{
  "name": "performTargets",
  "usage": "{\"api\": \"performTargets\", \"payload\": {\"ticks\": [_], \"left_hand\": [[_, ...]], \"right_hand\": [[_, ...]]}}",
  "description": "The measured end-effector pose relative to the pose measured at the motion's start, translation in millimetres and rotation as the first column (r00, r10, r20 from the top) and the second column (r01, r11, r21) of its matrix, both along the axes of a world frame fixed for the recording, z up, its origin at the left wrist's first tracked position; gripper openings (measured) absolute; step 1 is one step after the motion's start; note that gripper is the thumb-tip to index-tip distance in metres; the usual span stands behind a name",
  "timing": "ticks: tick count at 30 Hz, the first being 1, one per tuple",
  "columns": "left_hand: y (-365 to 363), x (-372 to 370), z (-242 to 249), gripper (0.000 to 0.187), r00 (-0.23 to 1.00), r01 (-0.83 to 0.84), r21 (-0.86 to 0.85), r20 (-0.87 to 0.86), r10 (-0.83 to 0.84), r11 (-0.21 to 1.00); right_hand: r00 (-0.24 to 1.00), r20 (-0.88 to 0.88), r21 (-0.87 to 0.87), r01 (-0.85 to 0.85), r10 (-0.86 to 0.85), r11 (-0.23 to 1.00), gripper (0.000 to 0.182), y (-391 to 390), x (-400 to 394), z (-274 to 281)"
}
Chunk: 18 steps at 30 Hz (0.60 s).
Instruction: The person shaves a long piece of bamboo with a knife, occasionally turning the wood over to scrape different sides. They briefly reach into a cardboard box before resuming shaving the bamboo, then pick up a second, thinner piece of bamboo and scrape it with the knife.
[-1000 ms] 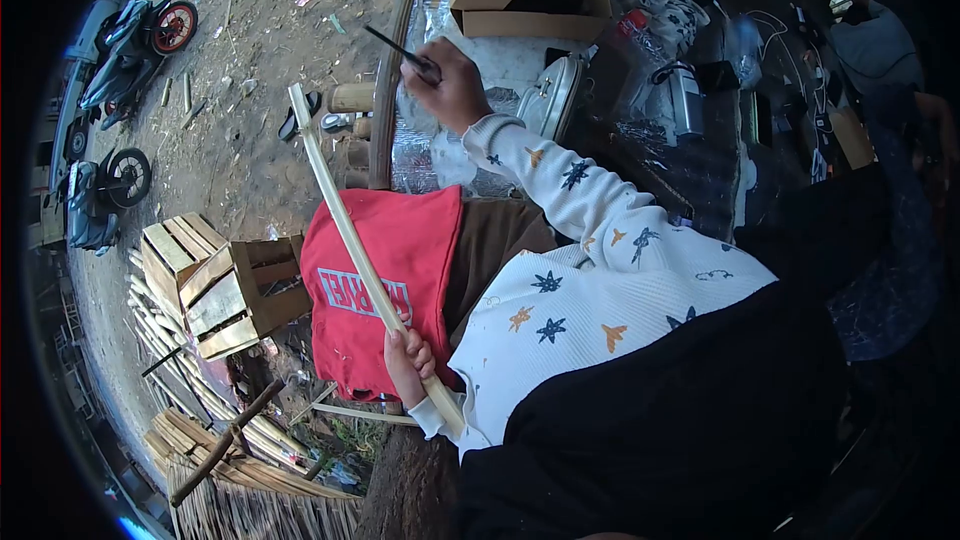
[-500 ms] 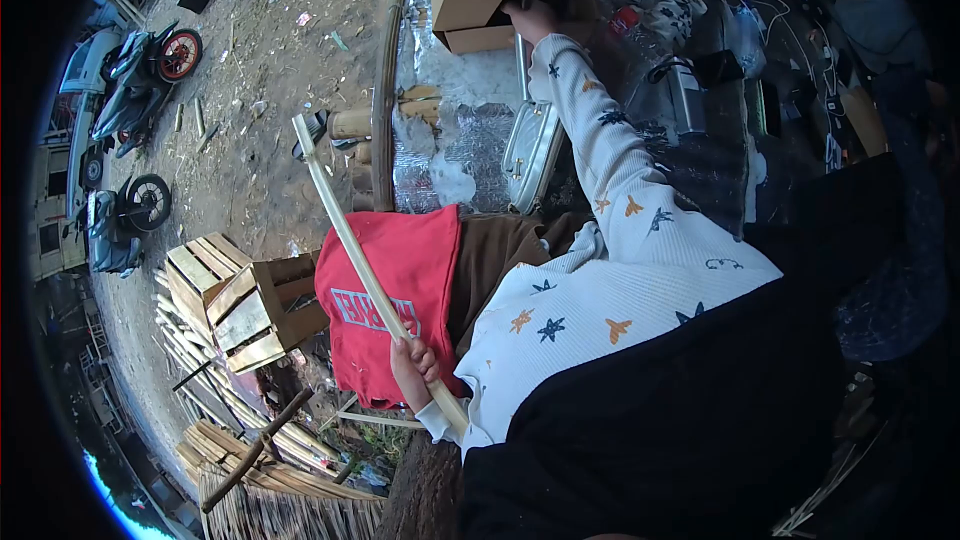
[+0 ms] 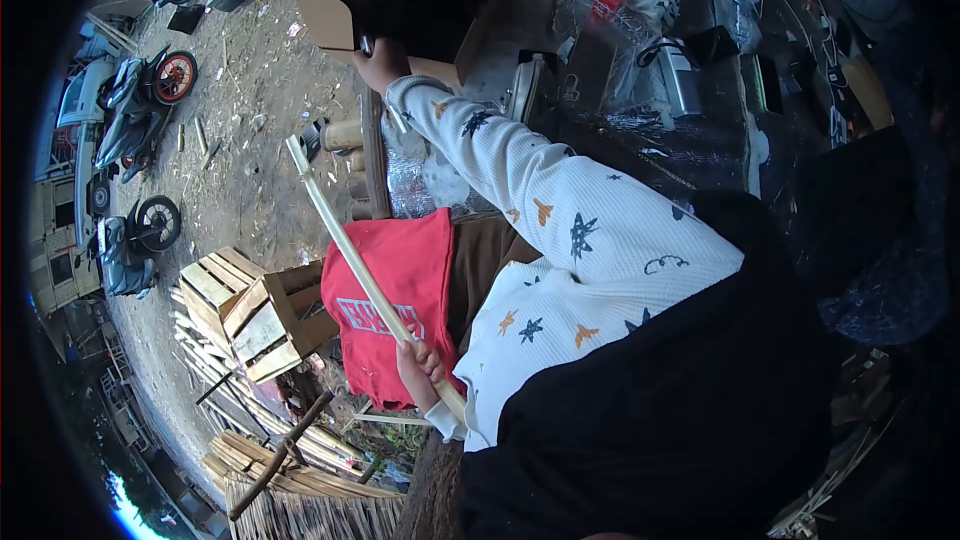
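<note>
My left hand [image 3: 421,364] is closed round a long pale strip of split bamboo or wood [image 3: 352,256]. The strip slants across a red cloth [image 3: 388,260] on my lap. At the top, my right hand [image 3: 382,66] is closed at the near edge of an open cardboard box [image 3: 322,18]. A slender, shiny thing [image 3: 367,44] pokes out of that fist, and a pale end shows below it, partly hidden by the sleeve. The inside of the box is dark.
A wooden crate [image 3: 262,322] and bamboo poles lie at the lower left. Motorbikes [image 3: 150,95] stand beyond. At the upper right are a plastic bottle [image 3: 606,4], a metallic flask [image 3: 679,80], phones and cables. A metal case [image 3: 526,87] sits near the box.
My right hand has moved left with the slender thing, and the cardboard box has shifted left and shows more of its opening. My left hand keeps its hold on the strip.
</note>
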<state>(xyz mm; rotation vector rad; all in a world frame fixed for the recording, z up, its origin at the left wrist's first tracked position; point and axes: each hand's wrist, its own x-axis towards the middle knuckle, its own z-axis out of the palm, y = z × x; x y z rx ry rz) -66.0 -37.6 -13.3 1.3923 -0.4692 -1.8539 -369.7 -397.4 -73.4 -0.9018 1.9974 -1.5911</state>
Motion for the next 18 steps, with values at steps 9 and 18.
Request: {"api": "performTargets", "payload": {"ticks": [9, 18], "left_hand": [[-1.8, 12.2, -2.5, 0.033, 0.999, 0.03, 0.017, -0.026, -0.029, 0.999], [-2.0, 10.5, -4.3, 0.032, 0.999, 0.014, -0.004, -0.053, -0.014, 1.0]], "right_hand": [[0.999, 0.014, 0.11, 0.047, -0.049, 0.993, 0.033, 25.6, -68.9, -12.8], [0.959, -0.035, -0.076, 0.277, -0.281, 0.958, 0.031, 67.8, -104.4, -18.0]]}}
